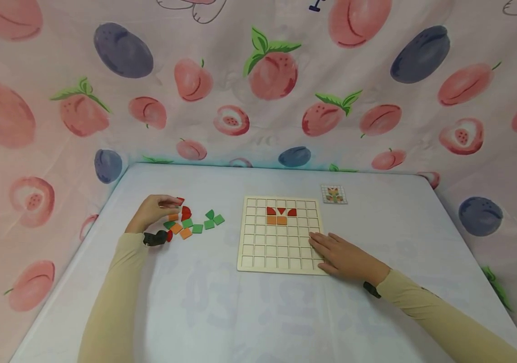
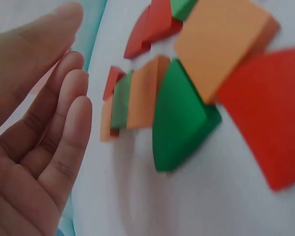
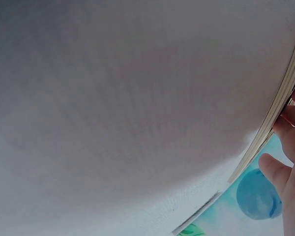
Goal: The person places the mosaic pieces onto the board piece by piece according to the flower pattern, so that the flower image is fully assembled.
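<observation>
My left hand (image 1: 153, 212) hovers over a loose group of flat coloured tiles at the table's left. In the left wrist view its thumb and loosely bent fingers (image 2: 76, 123) hold nothing, apart from the tiles. Nearby lie a green tile (image 2: 182, 118) with a curved edge, an orange square (image 2: 219, 42) and a red tile (image 2: 270, 113). My right hand (image 1: 346, 256) rests with extended fingers on the right edge of the pale gridded board (image 1: 276, 252). Three red tiles (image 1: 281, 211) sit in one row of it, above two orange squares (image 1: 276, 220).
A small pattern card (image 1: 334, 193) lies beyond the board to the right. Green squares (image 1: 209, 224) lie between the left hand and the board. Fruit-printed cloth (image 1: 240, 75) rises behind and beside the white table (image 1: 222, 312).
</observation>
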Demonstrator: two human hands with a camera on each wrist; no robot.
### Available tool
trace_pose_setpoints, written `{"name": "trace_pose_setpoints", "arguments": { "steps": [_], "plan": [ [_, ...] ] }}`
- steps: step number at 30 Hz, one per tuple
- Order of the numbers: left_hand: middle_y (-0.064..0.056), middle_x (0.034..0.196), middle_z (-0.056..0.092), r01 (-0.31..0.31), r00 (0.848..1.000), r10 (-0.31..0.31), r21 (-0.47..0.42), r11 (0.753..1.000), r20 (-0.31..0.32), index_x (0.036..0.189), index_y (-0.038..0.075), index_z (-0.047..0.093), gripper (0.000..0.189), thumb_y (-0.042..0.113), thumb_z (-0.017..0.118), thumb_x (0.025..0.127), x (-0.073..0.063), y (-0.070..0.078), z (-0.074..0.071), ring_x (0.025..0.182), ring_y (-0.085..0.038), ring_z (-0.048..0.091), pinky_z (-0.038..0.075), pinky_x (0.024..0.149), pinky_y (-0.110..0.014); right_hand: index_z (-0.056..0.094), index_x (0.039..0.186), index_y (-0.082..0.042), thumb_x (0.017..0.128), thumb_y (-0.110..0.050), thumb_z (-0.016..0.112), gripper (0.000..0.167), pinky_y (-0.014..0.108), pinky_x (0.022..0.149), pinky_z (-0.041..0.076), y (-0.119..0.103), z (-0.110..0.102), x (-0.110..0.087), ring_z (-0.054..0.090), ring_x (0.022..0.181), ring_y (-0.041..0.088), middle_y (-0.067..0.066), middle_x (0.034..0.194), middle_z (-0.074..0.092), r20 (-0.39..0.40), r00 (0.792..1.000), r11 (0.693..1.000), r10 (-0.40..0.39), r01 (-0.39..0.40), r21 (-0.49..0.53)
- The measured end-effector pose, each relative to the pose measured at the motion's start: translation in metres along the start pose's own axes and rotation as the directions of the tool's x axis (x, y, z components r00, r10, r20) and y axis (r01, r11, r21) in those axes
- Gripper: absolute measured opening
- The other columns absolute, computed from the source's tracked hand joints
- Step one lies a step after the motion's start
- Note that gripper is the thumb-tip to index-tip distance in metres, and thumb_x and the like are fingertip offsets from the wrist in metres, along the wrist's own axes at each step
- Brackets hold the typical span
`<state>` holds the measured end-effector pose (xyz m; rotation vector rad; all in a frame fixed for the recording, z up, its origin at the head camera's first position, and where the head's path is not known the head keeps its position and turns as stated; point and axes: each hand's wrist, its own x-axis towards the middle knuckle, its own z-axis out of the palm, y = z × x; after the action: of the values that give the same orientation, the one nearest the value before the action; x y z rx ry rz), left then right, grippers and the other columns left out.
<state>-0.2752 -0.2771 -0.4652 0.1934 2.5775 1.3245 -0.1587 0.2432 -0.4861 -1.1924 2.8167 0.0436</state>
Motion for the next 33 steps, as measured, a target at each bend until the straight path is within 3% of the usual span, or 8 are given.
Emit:
{"name": "trace_pose_setpoints", "arguments": {
  "steps": [5,9,18,25,33],
  "plan": [
    [-0.021,0.117,0.063,0.007,1.000,-0.007,0.035,0.999,-0.009,0.117,0.000,0.063,0.037,0.020,0.068,0.087,-0.001,-0.011,-0.003,0.090,-0.003,0.059,0.047,0.078,-0.016,0.031,0.146,-0.003,0.096,-0.040,0.048,0.064,0.047,0.112,0.030,0.001,0.001,0.000,0.031,0.140,0.026,0.012,0.153,0.031,0.001,1.000,1.000,0.002,-0.002,-0.001],
    [-0.022,0.117,0.063,0.023,1.000,-0.023,0.062,0.998,0.002,0.116,-0.001,0.063,0.034,0.017,0.067,0.087,-0.002,-0.016,-0.004,0.091,-0.007,0.060,0.046,0.081,-0.021,0.031,0.146,-0.004,0.096,-0.041,0.048,0.065,0.046,0.112,0.030,0.001,0.002,0.000,0.030,0.141,0.025,0.011,0.153,0.030,0.003,1.000,1.000,0.006,-0.006,-0.007],
    [-0.014,0.107,0.068,0.100,0.995,-0.101,0.093,0.991,0.011,0.114,0.000,0.065,0.041,0.024,0.074,0.081,-0.002,-0.019,-0.007,0.085,-0.007,0.059,0.044,0.086,-0.026,0.034,0.145,-0.002,0.095,-0.038,0.051,0.064,0.047,0.110,0.032,0.001,0.000,-0.001,0.034,0.139,0.026,0.013,0.151,0.033,-0.022,1.000,1.000,-0.011,0.011,-0.003],
    [-0.010,0.101,0.069,0.099,0.994,-0.103,0.102,0.990,0.033,0.111,0.000,0.067,0.038,0.022,0.074,0.081,-0.002,-0.019,-0.007,0.081,-0.006,0.059,0.044,0.078,-0.019,0.034,0.144,-0.002,0.095,-0.038,0.052,0.063,0.047,0.110,0.032,0.002,0.002,0.000,0.034,0.138,0.027,0.014,0.151,0.033,-0.033,0.999,1.000,-0.018,0.018,-0.003],
    [-0.013,0.101,0.066,0.101,0.993,-0.108,0.123,0.987,0.053,0.111,-0.001,0.066,0.034,0.016,0.072,0.083,0.000,-0.018,-0.004,0.085,-0.012,0.058,0.046,0.075,-0.020,0.037,0.142,0.000,0.094,-0.037,0.053,0.063,0.048,0.109,0.033,0.002,0.001,0.000,0.036,0.137,0.028,0.015,0.150,0.035,-0.057,0.998,0.999,-0.034,0.034,-0.006]
  ]
}}
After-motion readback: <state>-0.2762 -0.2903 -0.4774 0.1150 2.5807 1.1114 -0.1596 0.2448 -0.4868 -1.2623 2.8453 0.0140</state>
